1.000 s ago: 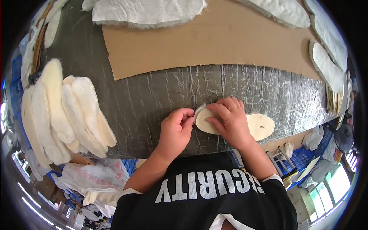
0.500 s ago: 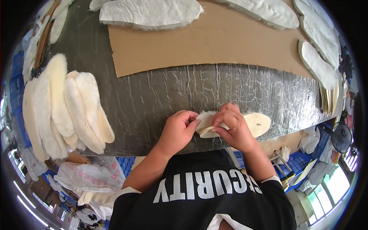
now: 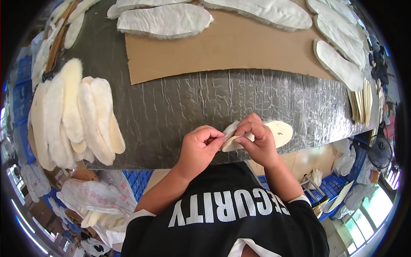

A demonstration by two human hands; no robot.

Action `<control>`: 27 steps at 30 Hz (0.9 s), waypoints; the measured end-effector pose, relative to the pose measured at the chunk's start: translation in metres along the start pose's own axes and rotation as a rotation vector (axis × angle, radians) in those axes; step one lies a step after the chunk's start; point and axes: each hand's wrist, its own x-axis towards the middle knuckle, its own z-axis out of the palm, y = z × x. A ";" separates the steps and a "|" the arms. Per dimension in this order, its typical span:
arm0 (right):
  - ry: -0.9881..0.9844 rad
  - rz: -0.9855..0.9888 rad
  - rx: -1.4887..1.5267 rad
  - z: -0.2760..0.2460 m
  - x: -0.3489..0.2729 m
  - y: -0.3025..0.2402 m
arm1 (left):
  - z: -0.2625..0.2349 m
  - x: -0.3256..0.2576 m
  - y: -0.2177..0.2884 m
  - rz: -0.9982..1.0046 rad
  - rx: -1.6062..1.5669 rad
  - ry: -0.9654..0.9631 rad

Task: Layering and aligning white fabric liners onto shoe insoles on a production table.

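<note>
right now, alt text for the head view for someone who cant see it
Both hands, left hand and right hand, pinch the end of a cream insole at the near edge of a grey wrapped table. Fleecy insoles are piled at left, and more lie on brown cardboard behind.

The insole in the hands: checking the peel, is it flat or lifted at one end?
Lifted: both hands pinch the insole at its left end, raising it.

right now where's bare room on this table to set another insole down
Free: the grey foil strip between the cardboard sheet and the hands, and the cardboard's middle. Crowded: the fluffy insole pile at left, the fuzzy insoles along the far and right edges, and the near edge where both hands work an insole.
</note>
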 end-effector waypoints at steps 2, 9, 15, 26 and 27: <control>0.010 0.027 0.016 -0.001 -0.004 -0.004 | 0.002 -0.004 0.002 0.015 0.020 -0.016; 0.016 0.061 0.082 -0.004 -0.010 -0.013 | 0.015 -0.016 0.020 0.000 -0.026 0.009; 0.035 0.058 0.127 -0.003 -0.018 -0.018 | 0.019 -0.028 0.027 0.055 0.038 0.010; 0.028 -0.020 0.116 -0.007 -0.034 -0.032 | 0.021 -0.052 0.034 0.249 0.180 -0.035; 0.035 -0.004 0.136 -0.008 -0.036 -0.036 | 0.018 -0.056 0.037 0.322 0.254 -0.046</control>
